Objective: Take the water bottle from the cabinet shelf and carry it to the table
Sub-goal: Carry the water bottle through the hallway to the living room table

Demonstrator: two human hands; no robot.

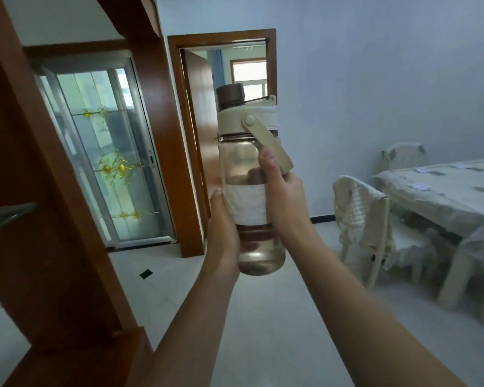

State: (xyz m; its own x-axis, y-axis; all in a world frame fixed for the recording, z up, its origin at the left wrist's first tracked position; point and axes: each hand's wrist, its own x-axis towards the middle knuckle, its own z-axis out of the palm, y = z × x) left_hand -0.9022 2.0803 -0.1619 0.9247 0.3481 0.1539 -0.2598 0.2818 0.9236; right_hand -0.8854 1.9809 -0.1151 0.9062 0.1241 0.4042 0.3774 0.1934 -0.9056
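As two bare forearms reach forward from the bottom of the frame, a person holds a water bottle [249,174] upright in mid-air at the centre of the room, clear of every surface. The left hand [222,233] cups the lower left side of the bottle, thumb lying up along its wall; how its fingers lie behind the bottle cannot be told. The right hand [281,191] wraps the body higher up, its thumb pressed on the clear plastic and its grip closed around the bottle just under the cream carrying strap. The bottle is smoky and transparent, with a cream collar, a dark brown cap and a white band around its middle; no brand or writing on it can be read. At left stands the wooden cabinet [53,191], a glass shelf [9,216] jutting from its frame. To the right, well apart from the bottle, a covered chair [361,216] sits against the cloth-draped tabletop [442,196]. Beyond, a stained-glass sliding door [109,152] and an open doorway [229,79] break the pale wall.
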